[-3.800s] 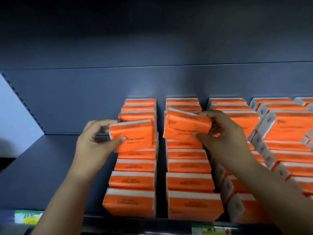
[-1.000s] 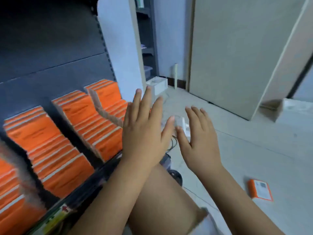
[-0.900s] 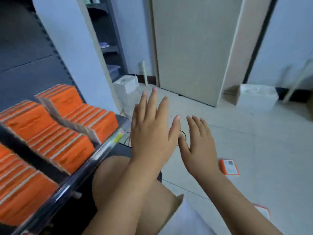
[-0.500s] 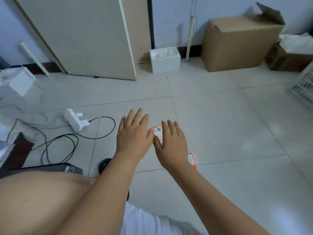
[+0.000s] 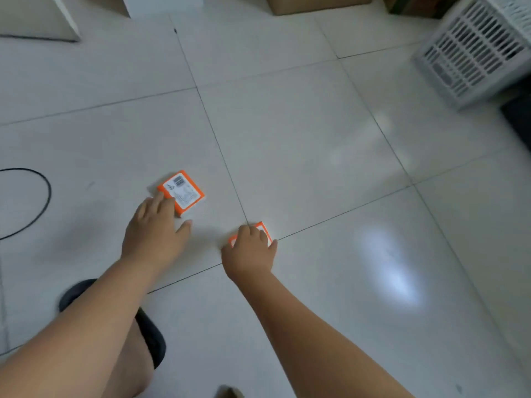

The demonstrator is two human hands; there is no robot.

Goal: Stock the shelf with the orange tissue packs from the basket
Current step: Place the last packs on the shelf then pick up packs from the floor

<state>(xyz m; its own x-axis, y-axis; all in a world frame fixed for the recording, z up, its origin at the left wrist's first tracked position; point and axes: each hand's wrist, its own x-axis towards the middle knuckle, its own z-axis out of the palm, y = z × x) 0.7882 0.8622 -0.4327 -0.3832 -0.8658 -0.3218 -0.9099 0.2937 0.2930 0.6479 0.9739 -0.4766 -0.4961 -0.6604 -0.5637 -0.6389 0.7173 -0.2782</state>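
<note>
View has swung off the shelf onto tiled floor (image 5: 316, 139). White basket (image 5: 471, 53) sits far right, well apart. Your left hand (image 5: 155, 234), fingers nearly straight, now touches the far pack (image 5: 184, 191) without gripping. Your right hand (image 5: 250, 254) curls over the near pack (image 5: 265, 228). Both strays lie on the floor, likely lifted next.

Floor (image 5: 301, 133): pale glossy tiles, dark grout lines, light glare at right | Black cable (image 5: 47, 196): looped on tiles, far left | Cardboard box (image 5: 316, 4): top edge, cropped | White box (image 5: 163, 4): top edge, beside a pale panel (image 5: 31, 15) | Black slipper (image 5: 149, 337): bottom left, partly hidden.
</note>
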